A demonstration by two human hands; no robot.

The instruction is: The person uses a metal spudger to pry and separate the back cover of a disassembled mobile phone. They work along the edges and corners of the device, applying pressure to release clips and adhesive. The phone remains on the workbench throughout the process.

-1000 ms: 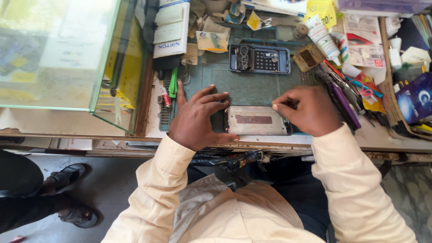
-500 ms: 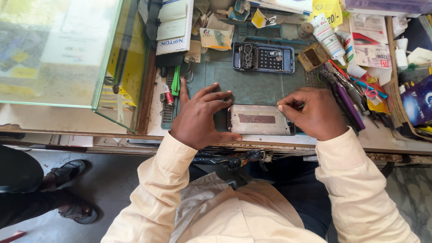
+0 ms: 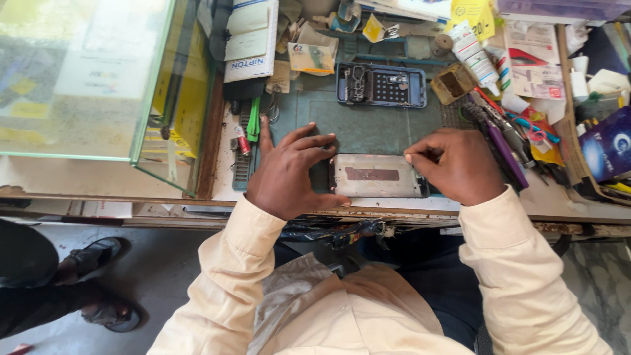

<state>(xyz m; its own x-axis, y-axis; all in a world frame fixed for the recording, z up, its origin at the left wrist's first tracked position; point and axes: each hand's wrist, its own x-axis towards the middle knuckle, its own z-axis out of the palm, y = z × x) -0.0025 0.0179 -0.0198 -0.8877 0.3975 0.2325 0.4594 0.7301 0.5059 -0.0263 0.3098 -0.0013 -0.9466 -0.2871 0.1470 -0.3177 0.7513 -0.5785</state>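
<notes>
An opened phone frame [image 3: 374, 176], silver with a brown strip across its middle, lies flat on a dark green work mat [image 3: 368, 125] near the bench's front edge. My left hand [image 3: 289, 172] presses on its left end, fingers spread over the edge. My right hand [image 3: 453, 164] is at the frame's right end, fingers pinched together on a thin tool whose tip touches the top right corner. The tool itself is mostly hidden by my fingers.
A blue parts tray [image 3: 381, 85] with small pieces sits behind the mat. A white tube [image 3: 474, 52], tweezers and coloured tools [image 3: 509, 141] crowd the right side. A glass showcase [image 3: 92, 79] stands at left. Another person's sandalled feet [image 3: 98, 283] are on the floor at lower left.
The view has shifted slightly downward on the bench. My right hand's fingers have moved a little along the frame's right end; the left hand keeps holding the frame.
</notes>
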